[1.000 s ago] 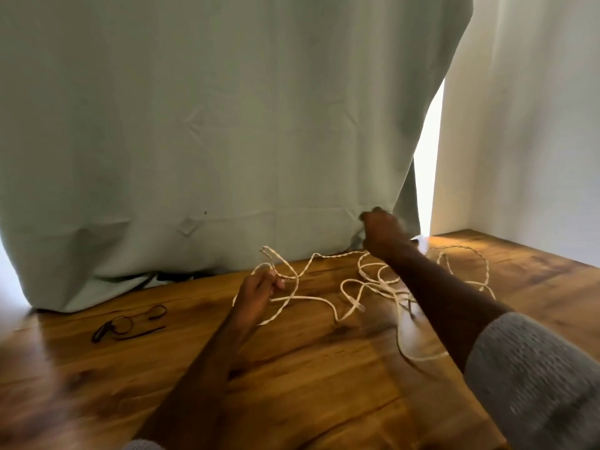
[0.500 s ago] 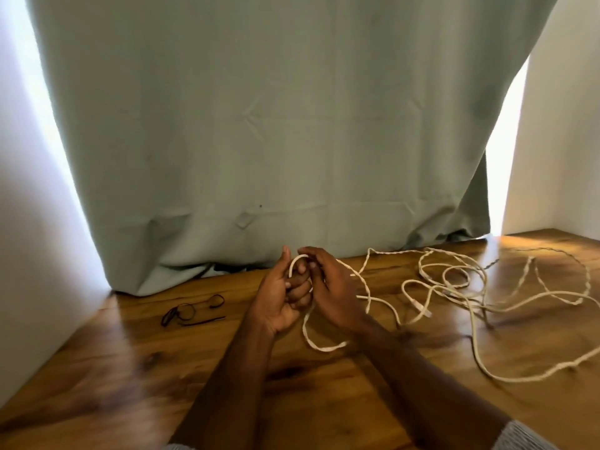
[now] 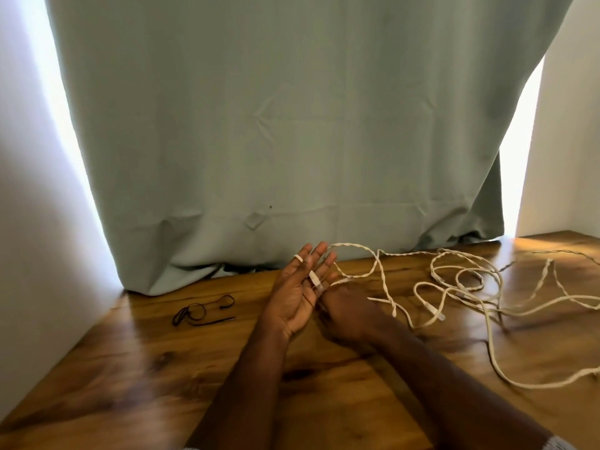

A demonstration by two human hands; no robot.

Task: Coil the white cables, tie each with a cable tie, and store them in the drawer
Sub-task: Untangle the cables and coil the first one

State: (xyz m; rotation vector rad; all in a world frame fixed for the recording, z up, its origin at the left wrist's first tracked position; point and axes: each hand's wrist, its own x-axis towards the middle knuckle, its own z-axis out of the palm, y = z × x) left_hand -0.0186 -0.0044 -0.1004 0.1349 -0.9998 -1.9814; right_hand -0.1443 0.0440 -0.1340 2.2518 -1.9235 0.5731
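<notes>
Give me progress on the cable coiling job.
Done: nothing tied or stored. In hand: the left hand is open with white cable looped over its fingers, while the right hand feeds it. Left: the loose tangle, the black ties untouched; no drawer in view.

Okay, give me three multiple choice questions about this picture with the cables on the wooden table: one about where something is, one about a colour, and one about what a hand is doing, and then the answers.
1. Where do the cable ties lie relative to the left hand?
A. To its left on the table
B. To its right among the cables
C. Under the right forearm

2. What colour are the ties?
A. White
B. Black
C. Red

3. How is the left hand posed?
A. Clenched fist
B. Flat on the table
C. Fingers straight, white cable looped across them

Answers: 1 A, the ties sit near the curtain's left corner. 2 B, dark loops against wood. 3 C, cable bands cross its straight fingers while the right hand grips the cable beside it.
</notes>
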